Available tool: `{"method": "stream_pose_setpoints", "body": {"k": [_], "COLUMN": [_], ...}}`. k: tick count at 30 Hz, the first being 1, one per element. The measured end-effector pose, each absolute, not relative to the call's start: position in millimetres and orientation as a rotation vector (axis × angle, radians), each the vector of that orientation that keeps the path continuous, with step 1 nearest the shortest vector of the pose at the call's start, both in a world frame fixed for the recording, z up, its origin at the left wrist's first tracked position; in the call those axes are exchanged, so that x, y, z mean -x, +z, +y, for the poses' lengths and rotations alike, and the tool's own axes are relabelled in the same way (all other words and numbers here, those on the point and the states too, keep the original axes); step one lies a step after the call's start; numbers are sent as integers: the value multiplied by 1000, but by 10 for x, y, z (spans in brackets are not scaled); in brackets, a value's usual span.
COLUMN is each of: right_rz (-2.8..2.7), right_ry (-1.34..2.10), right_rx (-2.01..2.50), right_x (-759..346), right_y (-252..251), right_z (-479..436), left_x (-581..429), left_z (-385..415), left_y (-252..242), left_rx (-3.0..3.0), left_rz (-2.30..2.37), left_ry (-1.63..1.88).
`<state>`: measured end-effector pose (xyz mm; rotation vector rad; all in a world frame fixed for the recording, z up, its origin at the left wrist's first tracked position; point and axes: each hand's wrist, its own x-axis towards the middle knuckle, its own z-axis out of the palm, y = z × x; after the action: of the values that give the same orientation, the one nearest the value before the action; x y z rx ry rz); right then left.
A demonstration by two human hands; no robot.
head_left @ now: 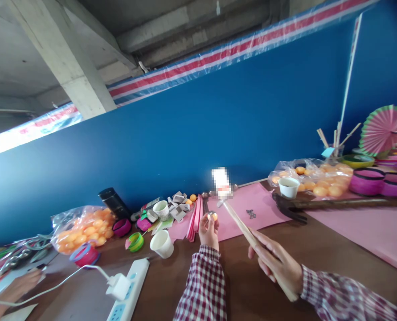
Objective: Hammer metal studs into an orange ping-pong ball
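Head view: left hand [209, 234] is pinching a small orange ball [212, 216] at its nearly closed fingertips. Right hand [278, 263] is wrapping its fingers round a hammer [239, 223], its long axis slanting forward-left from them; its head is hovering just right of and beyond the left fingertips.

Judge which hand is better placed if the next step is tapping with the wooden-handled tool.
Probably the right hand: it grips the wooden-handled tool, head end pointing forward, while the left hand pinches a small orange item.
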<state>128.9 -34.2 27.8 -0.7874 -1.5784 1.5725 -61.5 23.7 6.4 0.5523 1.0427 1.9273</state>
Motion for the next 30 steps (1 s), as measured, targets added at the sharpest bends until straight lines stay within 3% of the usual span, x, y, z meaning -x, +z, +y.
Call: {"method": "stream_pose_setpoints", "body": {"k": [8,30], "right_rz": [-1595,-1634], "right_ry": [1568,1573], "right_rx": [751,778], "right_x": [-1306,-1300], "right_y": [291,274], "right_z": [-339,-333], "left_x": [608,623], "left_z": [203,194], "left_y": [118,124], "left_rx": [-416,-347], "left_rz": [811,751], "left_ry": [1903,1859]}}
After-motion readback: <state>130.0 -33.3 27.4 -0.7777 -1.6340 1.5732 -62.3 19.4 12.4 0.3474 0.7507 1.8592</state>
